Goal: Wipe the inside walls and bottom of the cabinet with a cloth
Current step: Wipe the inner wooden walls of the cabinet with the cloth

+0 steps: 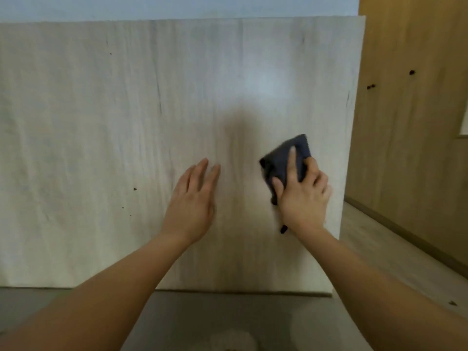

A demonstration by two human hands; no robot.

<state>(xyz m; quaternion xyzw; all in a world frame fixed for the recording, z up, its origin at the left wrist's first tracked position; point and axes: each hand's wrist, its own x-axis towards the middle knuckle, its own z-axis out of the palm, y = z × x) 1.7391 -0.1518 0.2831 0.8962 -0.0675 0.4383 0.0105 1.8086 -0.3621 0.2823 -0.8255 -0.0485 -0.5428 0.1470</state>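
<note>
A large pale wood cabinet panel (126, 122) fills most of the head view. My right hand (304, 198) grips a dark grey cloth (281, 160), thumb and fingers curled round it, and holds it against the panel's right part. My left hand (192, 206) lies flat on the panel to the left of the cloth, fingers straight and spread a little. The cabinet's inside is not visible from here.
A darker wooden wall panel (415, 122) with small dark holes stands to the right. A light wood floor strip (395, 262) runs beside it. Grey floor (215, 315) lies below the panel's lower edge.
</note>
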